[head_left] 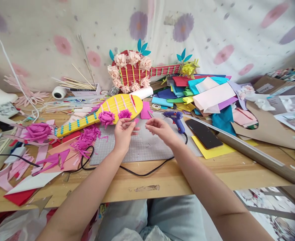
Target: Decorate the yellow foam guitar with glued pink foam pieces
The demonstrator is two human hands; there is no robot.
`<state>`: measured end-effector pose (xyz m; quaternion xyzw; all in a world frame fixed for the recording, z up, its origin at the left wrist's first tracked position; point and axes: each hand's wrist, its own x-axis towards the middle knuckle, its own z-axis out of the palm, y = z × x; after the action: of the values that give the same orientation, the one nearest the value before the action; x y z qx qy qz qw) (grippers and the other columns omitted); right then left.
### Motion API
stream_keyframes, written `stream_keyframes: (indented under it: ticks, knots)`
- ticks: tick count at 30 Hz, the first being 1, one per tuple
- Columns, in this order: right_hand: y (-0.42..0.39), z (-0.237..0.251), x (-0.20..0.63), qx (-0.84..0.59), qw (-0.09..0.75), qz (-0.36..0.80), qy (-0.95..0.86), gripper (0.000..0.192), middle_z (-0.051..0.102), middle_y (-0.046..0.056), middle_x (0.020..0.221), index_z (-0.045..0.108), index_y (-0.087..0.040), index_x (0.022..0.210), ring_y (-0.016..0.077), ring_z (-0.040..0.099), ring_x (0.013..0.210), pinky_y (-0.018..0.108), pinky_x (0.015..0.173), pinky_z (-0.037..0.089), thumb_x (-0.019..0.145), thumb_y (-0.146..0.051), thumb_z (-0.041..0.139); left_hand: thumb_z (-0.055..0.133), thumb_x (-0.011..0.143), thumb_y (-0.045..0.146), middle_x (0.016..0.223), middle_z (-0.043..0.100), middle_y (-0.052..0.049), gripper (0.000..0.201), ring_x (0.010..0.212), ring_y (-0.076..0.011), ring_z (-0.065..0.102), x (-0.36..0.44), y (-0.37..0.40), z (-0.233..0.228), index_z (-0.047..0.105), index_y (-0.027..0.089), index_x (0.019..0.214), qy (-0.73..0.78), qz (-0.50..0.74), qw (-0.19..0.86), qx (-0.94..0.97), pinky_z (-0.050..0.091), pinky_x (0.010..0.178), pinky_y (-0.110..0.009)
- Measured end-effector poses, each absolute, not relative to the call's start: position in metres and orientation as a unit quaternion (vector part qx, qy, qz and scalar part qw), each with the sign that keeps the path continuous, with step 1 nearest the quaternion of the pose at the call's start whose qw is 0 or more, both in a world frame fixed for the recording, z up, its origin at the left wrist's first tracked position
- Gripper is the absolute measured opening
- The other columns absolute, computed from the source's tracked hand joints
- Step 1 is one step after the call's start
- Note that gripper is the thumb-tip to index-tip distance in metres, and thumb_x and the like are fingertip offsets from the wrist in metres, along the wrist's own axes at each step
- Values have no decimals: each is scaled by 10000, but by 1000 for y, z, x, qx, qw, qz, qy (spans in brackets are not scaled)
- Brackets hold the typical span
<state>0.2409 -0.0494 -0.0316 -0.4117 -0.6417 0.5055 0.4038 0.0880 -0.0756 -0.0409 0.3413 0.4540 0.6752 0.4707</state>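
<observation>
My left hand [123, 132] is raised over the grey cutting mat [142, 145], fingertips pinching a small pink paper piece [136, 121] right below the magenta paper flower [124, 114] on the yellow paper guitar [104, 112]. A second magenta flower [106, 117] sits beside it on the guitar body. My right hand [159, 129] hovers a little to the right, fingers loosely curled and apart, holding nothing. A blue glue gun [176, 119] stands just behind my right hand.
A red paper guitar [139, 72] with peach flowers leans on the wall. Piled coloured sheets [202, 92], a black phone [203, 134] on yellow paper, a long cardboard tube [260, 157], pink scraps [84, 139], a large magenta flower [38, 131] and black cords crowd the wooden table [162, 179].
</observation>
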Motion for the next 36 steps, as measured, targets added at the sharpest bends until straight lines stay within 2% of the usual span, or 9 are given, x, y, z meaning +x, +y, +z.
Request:
stream_keyframes:
  ticks: [4,9,13,17,20,23,25,27,36]
  knots:
    - [-58,-38,202,-376,460,607,-528,364,540,-44,684,534,-212,872,88,488,608,223,544,378,623,-428,689,741,587,318,688,633,36,431,465,-86,587,90,-77,-40,457,196,887,463,684,485,287,466,453,-199]
    - [-58,-42,180,-357,523,618,-466,326,519,-58,661,543,-211,841,65,436,545,217,533,358,620,-393,700,743,583,302,634,610,59,446,454,-91,584,88,-75,-39,427,202,882,457,711,468,257,461,464,-201]
    - [-53,-38,168,-342,527,633,-452,323,551,-20,754,526,-212,805,97,492,634,227,559,402,614,-410,697,729,598,317,645,616,51,426,460,-94,584,87,-73,-40,422,205,872,456,715,465,255,465,470,-210]
    - [-49,-36,159,-346,509,612,-496,339,521,-22,734,505,-225,843,109,486,639,239,569,413,645,-447,667,705,626,328,643,586,55,358,476,-91,578,80,-71,-35,436,210,830,468,721,433,271,465,473,-214]
    - [-44,-38,161,-364,486,537,-585,349,533,-7,768,487,-232,954,132,515,694,269,628,440,701,-432,620,694,637,301,626,541,70,320,461,-77,553,60,-66,-25,447,214,819,468,746,379,284,435,438,-194]
    - [-38,-42,167,-404,467,319,-720,390,554,84,1004,482,-215,1062,210,529,926,368,810,448,720,-356,608,686,616,263,632,529,78,325,432,-55,518,33,-58,-20,433,213,815,467,774,318,286,400,396,-169]
    - [-32,-46,169,-401,435,167,-789,492,487,147,1180,466,-188,1151,275,456,1106,444,942,382,708,-329,626,670,602,227,598,512,87,315,414,-49,500,19,-52,-21,425,208,799,495,758,313,286,361,363,-148]
    - [-26,-49,167,-383,403,84,-827,602,409,177,1282,420,-167,1234,311,372,1213,488,1014,313,702,-347,637,658,590,208,567,499,93,317,415,-57,507,10,-49,-25,419,205,798,528,725,328,298,338,340,-135]
    - [-6,-54,146,-377,393,79,-835,677,339,181,1327,271,-160,1342,284,302,1300,463,1064,298,759,-316,576,642,630,211,610,526,86,375,415,-86,536,12,-53,-31,357,226,874,585,646,305,384,323,279,-139]
